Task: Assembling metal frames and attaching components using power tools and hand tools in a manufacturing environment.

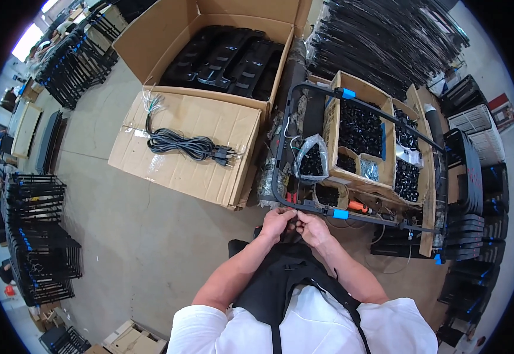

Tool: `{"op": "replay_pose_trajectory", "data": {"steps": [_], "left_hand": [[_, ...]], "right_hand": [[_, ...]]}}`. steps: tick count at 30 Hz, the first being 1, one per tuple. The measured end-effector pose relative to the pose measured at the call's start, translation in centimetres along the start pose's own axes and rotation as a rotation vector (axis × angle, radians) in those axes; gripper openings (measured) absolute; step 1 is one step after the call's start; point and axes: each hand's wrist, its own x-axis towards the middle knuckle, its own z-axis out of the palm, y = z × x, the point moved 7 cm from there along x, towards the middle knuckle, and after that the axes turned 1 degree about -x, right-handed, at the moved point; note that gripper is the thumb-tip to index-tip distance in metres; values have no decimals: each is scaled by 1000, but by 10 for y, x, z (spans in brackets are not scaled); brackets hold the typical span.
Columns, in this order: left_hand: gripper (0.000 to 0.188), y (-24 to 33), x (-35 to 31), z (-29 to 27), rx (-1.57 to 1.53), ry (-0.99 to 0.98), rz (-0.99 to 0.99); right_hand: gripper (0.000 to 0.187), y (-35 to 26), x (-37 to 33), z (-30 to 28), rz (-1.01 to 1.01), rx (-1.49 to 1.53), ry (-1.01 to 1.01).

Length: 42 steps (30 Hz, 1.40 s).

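My left hand [277,225] and my right hand [313,229] meet at the near corner of a black tubular frame [322,209]. Both have their fingers pinched together just below the near tube. Whatever lies between the fingertips is too small and covered to make out. The frame rests across the workbench and carries blue wrappings [341,214] on its tubes. Thin white and red wires [291,137] run along its left side. Close to my fingertips is a small red item [291,197]. An orange-handled tool [360,206] lies to the right of my hands.
Wooden bins [390,147] of small black parts sit inside the frame, beside a clear plastic bag [313,158] of parts. Left stands a cardboard box [180,127] bearing coiled black power cords [180,144]. Behind is an open carton [145,50] of black panels; long black rods [381,41] are stacked farther back.
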Motion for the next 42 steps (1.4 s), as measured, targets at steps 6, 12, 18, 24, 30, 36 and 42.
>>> {"op": "replay_pose_trajectory", "data": {"steps": [6,12,18,24,30,36,42], "left_hand": [[19,1,-1,4,-7,-129,-89],[23,-7,-10,1,62,-167,-37],[31,-1,-28,-19,587,98,439],[31,9,-56,-12,715,196,674],[28,6,-56,-26,568,173,721],[28,7,-59,-20,532,29,533],[26,-10,-43,-28,358,-146,488]], "right_hand": [[18,-2,-3,15,75,33,-40],[23,-30,-31,21,-45,-592,30],[25,-110,-94,123,-699,-1712,26],[35,-84,-75,153,-839,-1963,-354],[16,-77,-66,166,-972,-2159,-519],[14,-85,-77,152,-969,-2047,-491],[18,-96,-76,152,-888,-1972,-493]]}}
